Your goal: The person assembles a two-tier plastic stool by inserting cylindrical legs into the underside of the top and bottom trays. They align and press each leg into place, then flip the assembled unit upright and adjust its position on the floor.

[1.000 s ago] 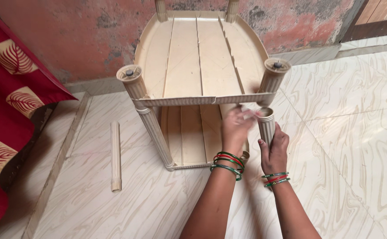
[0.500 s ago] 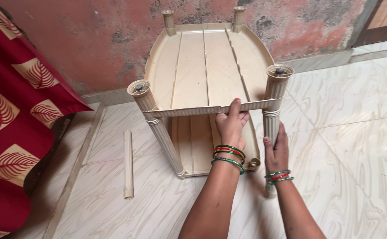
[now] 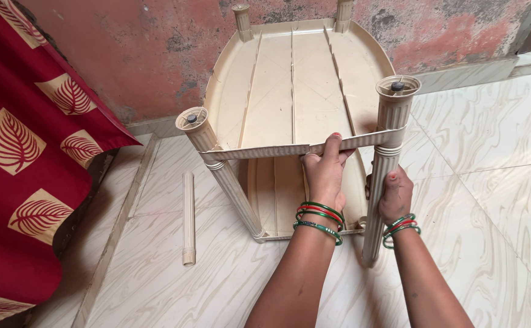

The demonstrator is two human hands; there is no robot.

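Marbled cream floor tiles [image 3: 490,182] run up to a worn red wall [image 3: 144,54], with a red cloth [image 3: 28,152] printed with cream leaves hanging at the left edge.

Nearest the camera, two forearms reach in, each wrist ringed with green and red bangles. The right hand [image 3: 394,195] is clenched around the near-right leg [image 3: 387,164], a fluted cream post standing almost upright with its foot on the tiles. The left hand [image 3: 325,173] grips the front edge of the upper shelf [image 3: 296,91], fingers hooked over the rim and thumb beneath.

These parts belong to a cream plastic rack [image 3: 296,140] with two shelves visible, upper and lower [image 3: 277,194]. Four post tops show: two near, each with a dark cap, and two far against the wall. The rack is tipped, so its shelves slope and their long ribs run away from the camera toward the wall.

One loose cream tube [image 3: 188,218] lies on the floor left of the rack, well apart from both hands, its long axis also pointing near to far.
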